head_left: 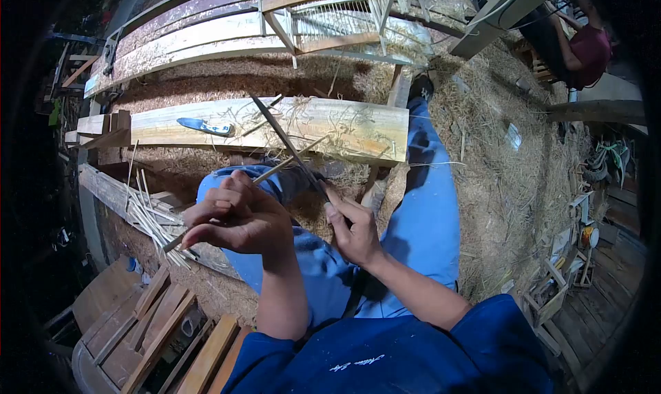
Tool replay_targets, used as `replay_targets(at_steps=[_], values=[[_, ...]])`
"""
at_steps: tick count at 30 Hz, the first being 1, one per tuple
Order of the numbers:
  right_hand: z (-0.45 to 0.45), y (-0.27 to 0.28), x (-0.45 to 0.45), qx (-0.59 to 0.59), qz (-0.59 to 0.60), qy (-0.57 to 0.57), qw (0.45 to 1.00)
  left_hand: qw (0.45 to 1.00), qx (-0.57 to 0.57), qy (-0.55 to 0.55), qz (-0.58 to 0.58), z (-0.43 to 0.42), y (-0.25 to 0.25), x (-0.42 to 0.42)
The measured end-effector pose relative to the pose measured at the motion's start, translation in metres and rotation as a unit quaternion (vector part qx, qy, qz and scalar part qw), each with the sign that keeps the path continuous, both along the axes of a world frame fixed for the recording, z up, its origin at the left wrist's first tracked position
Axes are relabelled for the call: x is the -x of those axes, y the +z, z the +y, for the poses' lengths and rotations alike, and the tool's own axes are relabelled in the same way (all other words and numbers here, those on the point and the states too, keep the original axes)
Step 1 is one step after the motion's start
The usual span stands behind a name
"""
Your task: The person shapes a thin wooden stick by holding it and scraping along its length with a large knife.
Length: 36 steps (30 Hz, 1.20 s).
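Note:
My left hand [237, 215] is closed around a thin bamboo strip [272, 171], which slants up to the right over a wooden plank. My right hand [352, 230] grips a knife at its lower end; the handle is mostly hidden by the fingers. The knife's long dark blade [281, 130] points up and left and crosses the strip, seemingly touching it. Under both lies the pale plank [372, 129], with curled shavings scattered on it. A slim blue-and-white object [204, 126] with a pointed end rests on its left half.
A bundle of pale strips [153, 218] leans on a lower board at left. Beyond the plank stands a wooden frame with thin slats [330, 46]. Shavings cover the ground [489, 208]. Another person [585, 53] is at upper right. Stacked timber [213, 356] lies at lower left.

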State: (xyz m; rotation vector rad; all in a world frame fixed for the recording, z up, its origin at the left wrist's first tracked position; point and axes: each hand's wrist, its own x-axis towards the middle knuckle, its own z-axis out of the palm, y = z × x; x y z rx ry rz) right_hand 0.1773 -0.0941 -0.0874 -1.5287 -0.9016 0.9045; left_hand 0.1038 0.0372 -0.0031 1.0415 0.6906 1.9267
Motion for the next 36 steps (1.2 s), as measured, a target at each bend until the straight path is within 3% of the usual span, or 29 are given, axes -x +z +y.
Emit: replay_targets(at_steps=[4, 7, 10, 12, 15, 17, 20, 23, 25, 27, 28, 30, 33, 34, 35, 36], values=[[0.006, -0.043, 0.003, 0.064, 0.022, -0.080, 0.994, 0.997, 0.022, -0.020, -0.072, 0.009, -0.003, 0.015], [0.007, -0.035, -0.002, 0.143, 0.058, -0.059, 0.986, 0.999, -0.001, -0.007, -0.033, 0.004, -0.003, 0.007], [0.003, -0.020, 0.003, -0.027, -0.054, -0.042, 0.997, 1.000, -0.011, -0.023, -0.016, 0.003, -0.007, 0.006], [-0.004, -0.036, 0.008, -0.004, -0.054, -0.047, 0.997, 0.998, -0.021, -0.053, -0.027, 0.002, -0.009, 0.012], [0.000, -0.052, -0.002, 0.131, 0.022, -0.081, 0.988, 0.998, 0.005, -0.039, -0.053, 0.002, -0.005, 0.013], [0.000, -0.048, -0.006, 0.155, -0.004, -0.064, 0.986, 0.996, -0.010, -0.064, -0.055, 0.001, -0.009, 0.012], [-0.004, -0.027, 0.001, 0.029, -0.060, -0.045, 0.997, 0.994, -0.013, -0.095, -0.060, -0.002, -0.010, 0.010], [-0.004, -0.024, 0.000, 0.042, -0.054, -0.036, 0.997, 0.993, 0.004, -0.089, -0.073, -0.004, -0.007, 0.013], [-0.002, -0.036, -0.004, 0.121, -0.007, -0.061, 0.991, 0.993, 0.009, -0.076, -0.087, -0.001, -0.007, 0.017], [0.001, -0.032, -0.012, 0.173, 0.029, -0.068, 0.982, 0.979, -0.041, -0.179, -0.085, 0.002, -0.013, 0.024], [0.002, -0.027, -0.012, 0.172, 0.028, -0.069, 0.982, 0.982, -0.054, -0.166, -0.068, 0.002, -0.015, 0.020], [-0.002, -0.018, -0.006, 0.031, -0.075, -0.042, 0.996, 0.984, -0.048, -0.157, -0.074, 0.003, -0.016, 0.018], [-0.004, -0.002, -0.007, 0.083, -0.034, -0.003, 0.996, 0.986, -0.017, -0.143, -0.087, 0.000, -0.010, 0.019], [-0.003, -0.018, -0.005, 0.046, -0.058, -0.039, 0.996, 0.985, -0.019, -0.159, -0.065, 0.003, -0.009, 0.023], [-0.006, -0.031, -0.008, 0.136, -0.007, -0.042, 0.990, 0.983, -0.022, -0.175, -0.044, 0.005, -0.008, 0.025], [-0.003, -0.034, -0.012, 0.137, -0.014, -0.054, 0.989, 0.983, -0.026, -0.175, -0.046, 0.006, -0.008, 0.027]])
